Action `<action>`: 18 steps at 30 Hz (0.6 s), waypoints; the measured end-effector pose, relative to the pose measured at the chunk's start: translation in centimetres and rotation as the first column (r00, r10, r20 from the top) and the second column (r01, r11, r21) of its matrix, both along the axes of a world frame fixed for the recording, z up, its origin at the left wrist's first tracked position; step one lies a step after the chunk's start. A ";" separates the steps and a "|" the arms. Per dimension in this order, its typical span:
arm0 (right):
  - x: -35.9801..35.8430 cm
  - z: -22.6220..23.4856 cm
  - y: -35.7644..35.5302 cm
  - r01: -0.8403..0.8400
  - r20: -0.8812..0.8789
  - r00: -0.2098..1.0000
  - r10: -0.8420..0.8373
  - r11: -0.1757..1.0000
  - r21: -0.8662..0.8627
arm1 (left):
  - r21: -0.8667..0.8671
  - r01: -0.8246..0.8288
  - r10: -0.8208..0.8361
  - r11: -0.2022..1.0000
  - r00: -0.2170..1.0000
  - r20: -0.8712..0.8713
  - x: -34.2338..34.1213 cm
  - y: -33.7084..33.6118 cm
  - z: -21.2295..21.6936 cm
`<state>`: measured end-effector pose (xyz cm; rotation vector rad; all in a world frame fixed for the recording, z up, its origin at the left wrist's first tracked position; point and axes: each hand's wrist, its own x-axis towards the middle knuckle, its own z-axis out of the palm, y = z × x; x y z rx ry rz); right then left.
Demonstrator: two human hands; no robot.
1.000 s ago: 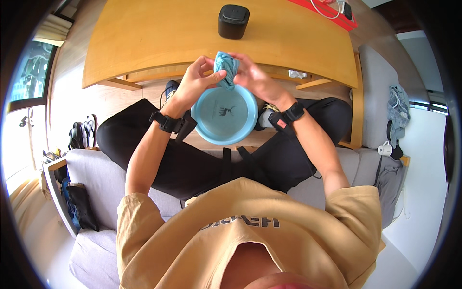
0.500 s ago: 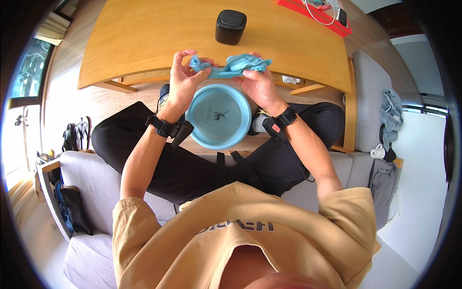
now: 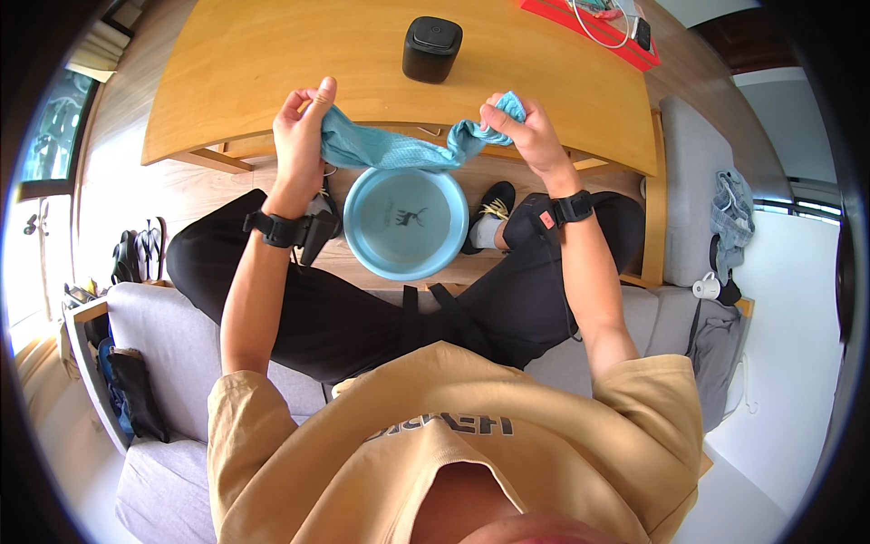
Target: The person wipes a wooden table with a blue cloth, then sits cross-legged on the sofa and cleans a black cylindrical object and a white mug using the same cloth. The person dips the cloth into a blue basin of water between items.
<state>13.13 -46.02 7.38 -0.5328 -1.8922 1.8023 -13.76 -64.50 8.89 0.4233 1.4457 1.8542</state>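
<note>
Head view: both hands' fingers (image 3: 313, 102) pinch cloth (image 3: 390, 150).

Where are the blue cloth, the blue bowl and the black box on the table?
blue cloth (image 3: 385, 150), head view, middle of the stretched span between the hands.
blue bowl (image 3: 405, 222), head view, its inner bottom.
black box (image 3: 431, 47), head view, its top face.

Light blue cloth (image 3: 399, 150), pale blue bowl (image 3: 406, 224) with dark deer motif, honey-brown wooden table (image 3: 272, 63), black speaker (image 3: 431, 48)

cloth (image 3: 390, 150) now stretched wider, hands apart
</note>
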 end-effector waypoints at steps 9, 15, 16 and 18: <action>1.3 2.2 1.5 -0.075 -0.396 0.917 -0.052 0.951 -0.300 | -0.794 0.436 -0.905 0.424 0.180 -0.384 0.5 -0.9 0.1; -1.9 1.3 -2.8 -0.207 -0.329 0.941 0.081 0.907 -0.368 | -0.400 0.568 -0.656 0.719 0.366 -0.661 4.0 -0.5 -0.7; -2.2 1.2 -3.5 -0.210 -0.228 0.960 0.161 0.956 -0.207 | -0.252 0.614 -0.613 0.748 0.492 -0.618 4.8 -0.3 -0.9; -2.7 1.1 -4.3 -0.199 -0.111 0.975 0.194 0.979 -0.034 | -0.188 0.609 -0.605 0.770 0.605 -0.518 5.3 -0.1 -1.0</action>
